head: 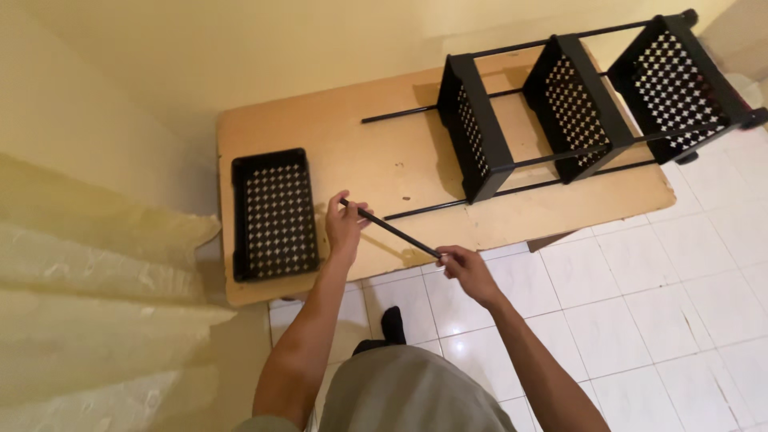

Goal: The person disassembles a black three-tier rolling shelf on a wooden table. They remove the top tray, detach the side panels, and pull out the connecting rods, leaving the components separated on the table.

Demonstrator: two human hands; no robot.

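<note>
A thin black rod (394, 230) runs between both hands above the near edge of a wooden board (384, 152). My left hand (345, 225) pinches its far end. Its near end is gripped by my right hand (466, 270), just off the board's edge. To the left lies a loose black perforated tray (274, 213), flat on the board. A partly built black rack (576, 100) lies on its side at the right, with three perforated trays joined by long black rods.
The board rests low over a white tiled floor (640, 304). A yellow wall is behind it, and a pale curtain (88, 304) hangs at the left. My legs and a dark sock (392, 324) show below.
</note>
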